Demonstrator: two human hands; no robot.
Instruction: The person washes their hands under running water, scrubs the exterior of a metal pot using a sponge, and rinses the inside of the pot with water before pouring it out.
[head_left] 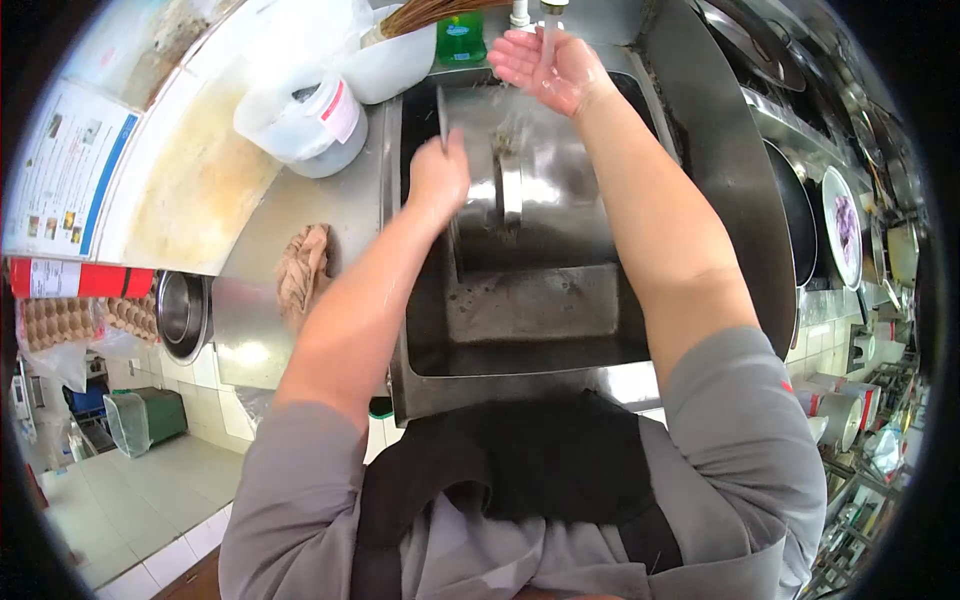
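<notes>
Under the faucet at the top, my right hand is palm up with its fingers stretched out, and water runs onto it. My left hand is closed round the edge of a metal lid, which has a bar handle in its middle. The lid stands tilted inside the steel sink. A crumpled brown cloth lies on the counter beside my left forearm.
A white plastic tub and a green soap bottle stand behind the sink's left side. Metal bowls and egg trays are at the left. Pans and a white plate line the right.
</notes>
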